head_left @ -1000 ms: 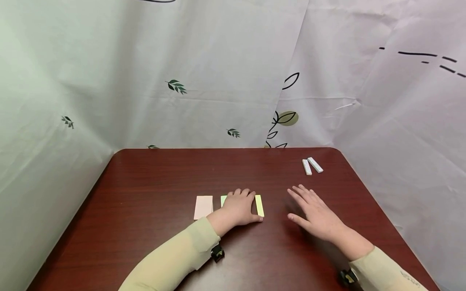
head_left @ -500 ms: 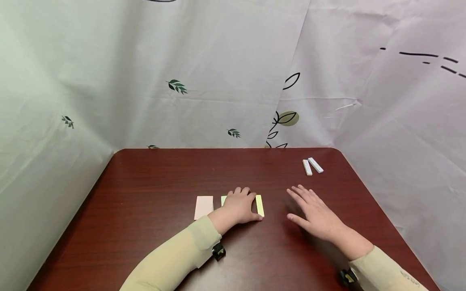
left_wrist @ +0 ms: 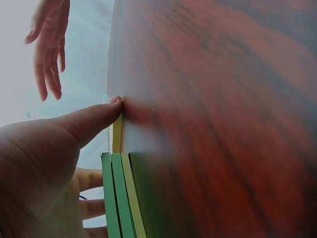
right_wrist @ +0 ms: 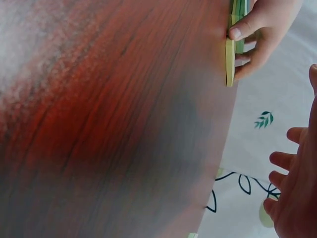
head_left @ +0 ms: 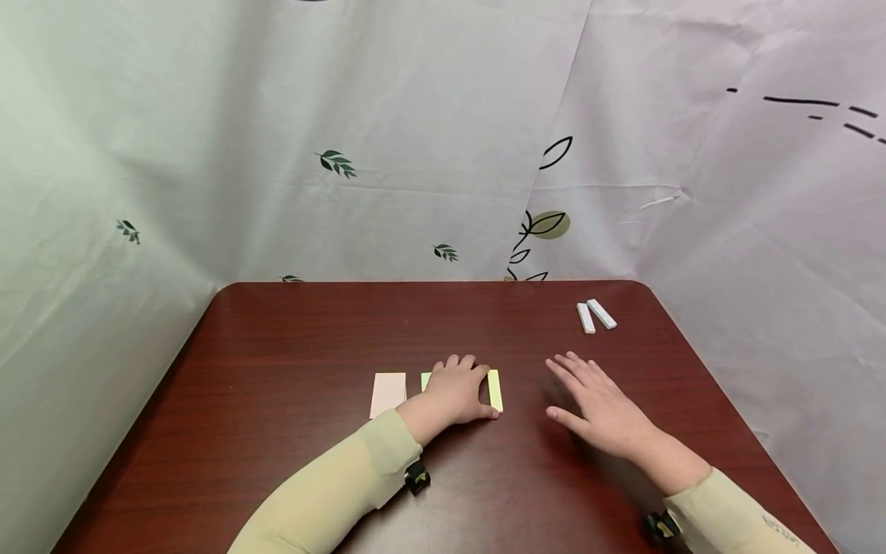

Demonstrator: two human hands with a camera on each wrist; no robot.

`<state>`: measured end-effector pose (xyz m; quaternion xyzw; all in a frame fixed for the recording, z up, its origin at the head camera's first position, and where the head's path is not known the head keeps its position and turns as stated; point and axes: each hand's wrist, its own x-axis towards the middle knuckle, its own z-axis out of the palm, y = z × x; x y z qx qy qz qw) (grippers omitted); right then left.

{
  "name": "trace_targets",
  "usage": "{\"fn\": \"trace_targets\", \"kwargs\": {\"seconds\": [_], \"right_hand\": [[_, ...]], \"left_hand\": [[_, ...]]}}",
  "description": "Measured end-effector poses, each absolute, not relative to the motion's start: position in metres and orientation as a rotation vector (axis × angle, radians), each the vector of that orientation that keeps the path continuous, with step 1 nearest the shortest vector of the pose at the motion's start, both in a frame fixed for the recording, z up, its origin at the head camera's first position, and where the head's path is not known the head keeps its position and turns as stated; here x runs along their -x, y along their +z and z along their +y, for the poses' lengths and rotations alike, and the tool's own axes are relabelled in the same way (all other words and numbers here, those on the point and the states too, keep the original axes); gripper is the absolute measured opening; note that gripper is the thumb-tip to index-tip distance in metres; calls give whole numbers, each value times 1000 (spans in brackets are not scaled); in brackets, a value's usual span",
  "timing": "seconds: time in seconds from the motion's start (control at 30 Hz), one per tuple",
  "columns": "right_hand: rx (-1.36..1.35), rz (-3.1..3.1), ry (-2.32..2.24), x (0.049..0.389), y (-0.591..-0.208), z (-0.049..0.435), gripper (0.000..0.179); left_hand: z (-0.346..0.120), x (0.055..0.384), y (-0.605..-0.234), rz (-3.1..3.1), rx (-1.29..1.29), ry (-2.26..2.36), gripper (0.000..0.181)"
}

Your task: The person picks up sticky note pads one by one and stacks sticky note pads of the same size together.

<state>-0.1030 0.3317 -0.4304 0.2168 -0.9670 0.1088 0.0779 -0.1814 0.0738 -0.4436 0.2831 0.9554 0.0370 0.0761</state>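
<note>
In the head view my left hand (head_left: 455,392) reaches over a stack of green sticky notes (left_wrist: 119,198), mostly hidden beneath it. Its thumb and index finger span a narrow yellow sticky note pad (head_left: 494,391), the thumb at the near end and the index finger by the far end. The left wrist view shows the thumb pressed to that pad's end, with the green stack close by, a yellow layer at its bottom. My right hand (head_left: 598,404) is held over the table to the right, fingers spread and holding nothing.
A pink sticky note pad (head_left: 388,395) lies left of the left hand. Two narrow white blocks (head_left: 585,318) lie at the back right of the dark red table (head_left: 311,331). Pale patterned cloth (head_left: 388,138) hangs behind and on both sides.
The view shifts very slightly. Both hands stay in nearly the same place, and the pads and white blocks have not visibly moved.
</note>
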Motion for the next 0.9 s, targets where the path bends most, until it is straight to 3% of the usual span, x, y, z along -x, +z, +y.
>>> {"fn": "trace_targets", "kwargs": {"seconds": [0.9], "right_hand": [[-644,-2943,346,109,-430,327,73]], "left_hand": [[79,186,-439,2862,-861,72,81]]}}
